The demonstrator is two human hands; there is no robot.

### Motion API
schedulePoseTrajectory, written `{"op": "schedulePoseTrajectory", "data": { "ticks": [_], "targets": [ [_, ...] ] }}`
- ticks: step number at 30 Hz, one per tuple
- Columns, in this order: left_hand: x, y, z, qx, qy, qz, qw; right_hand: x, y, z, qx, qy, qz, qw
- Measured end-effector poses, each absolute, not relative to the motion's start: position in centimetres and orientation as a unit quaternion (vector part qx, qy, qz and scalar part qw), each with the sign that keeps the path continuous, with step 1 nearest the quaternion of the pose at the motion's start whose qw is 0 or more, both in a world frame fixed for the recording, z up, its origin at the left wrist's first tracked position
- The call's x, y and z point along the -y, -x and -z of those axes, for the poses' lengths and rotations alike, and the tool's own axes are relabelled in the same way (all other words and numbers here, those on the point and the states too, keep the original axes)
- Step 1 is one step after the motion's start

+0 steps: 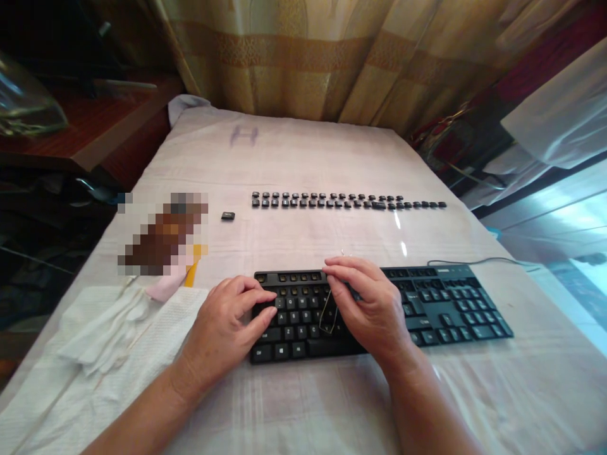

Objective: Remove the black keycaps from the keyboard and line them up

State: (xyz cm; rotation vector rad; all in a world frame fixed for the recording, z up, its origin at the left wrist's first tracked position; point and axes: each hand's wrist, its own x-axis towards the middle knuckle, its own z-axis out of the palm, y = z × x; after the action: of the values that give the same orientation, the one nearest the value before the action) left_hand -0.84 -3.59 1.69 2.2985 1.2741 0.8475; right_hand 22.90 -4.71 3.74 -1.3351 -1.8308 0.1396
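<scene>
A black computer keyboard (332,347) lies on the cloth, its top rows partly stripped of keycaps. My left hand (232,316) curls over the keyboard's left end, with thumb and forefinger close together around the Tab and Caps Lock keys. Between the fingers of my right hand (365,297) is a thin bent wire loop (323,322), its lower end hanging over the letter keys. That hand hides the middle of the keyboard. Loose keycaps (303,203) stand in two rows behind it, and a single wider keycap (228,216) sits apart to their left.
A pale cloth (322,158) covers the table. White fabric (114,322) and a blurred-out item (165,234) lie at the left. The keyboard cable (474,261) runs off to the right. A curtain (294,57) hangs behind, and a brown wooden cabinet (128,120) stands at the far left.
</scene>
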Motion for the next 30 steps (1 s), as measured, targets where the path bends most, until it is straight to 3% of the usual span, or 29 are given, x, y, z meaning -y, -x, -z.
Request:
{"op": "schedulePoseTrajectory", "data": {
  "ticks": [30],
  "targets": [
    [3.85,0.84,-2.29,-0.475,-0.811,-0.275,0.203,4.52,-22.84,-3.57,0.749,0.535,-0.09,0.381]
  ]
}}
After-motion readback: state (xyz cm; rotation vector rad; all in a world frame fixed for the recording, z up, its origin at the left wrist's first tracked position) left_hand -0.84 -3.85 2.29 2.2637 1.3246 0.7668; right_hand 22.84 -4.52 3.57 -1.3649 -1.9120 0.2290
